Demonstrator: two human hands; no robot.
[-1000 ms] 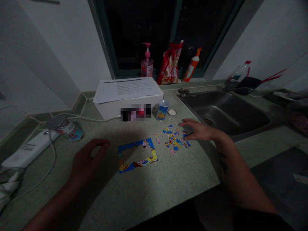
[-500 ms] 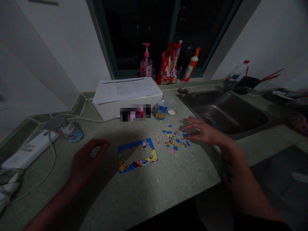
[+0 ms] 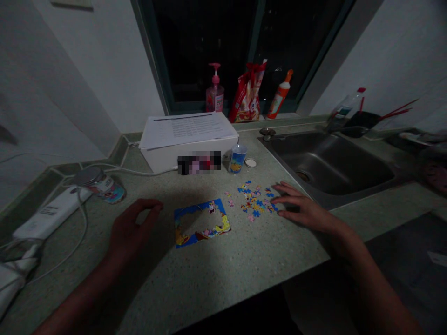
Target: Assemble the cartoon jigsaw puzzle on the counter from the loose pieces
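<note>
On the speckled countertop [image 3: 223,284], the bordered jigsaw puzzle [image 3: 206,234] lies between the hands, just beside the left hand [image 3: 132,225], whose curled fingers may or may not grip something; the right hand [image 3: 302,209] spreads its fingers at the loose puzzle pieces [image 3: 256,204].

White box [image 3: 195,158] at back of counter [image 3: 251,260], printed sheet [image 3: 188,128] on top; pink pump bottle [image 3: 214,97], red bag [image 3: 247,97], orange-topped bottle [image 3: 278,98] lined up before dark window [image 3: 209,42]; steel sink [image 3: 338,160] right, red-capped clear bottle [image 3: 346,108] behind; left, white power strip [image 3: 49,215], lidded jar [image 3: 111,190] beside it
</note>
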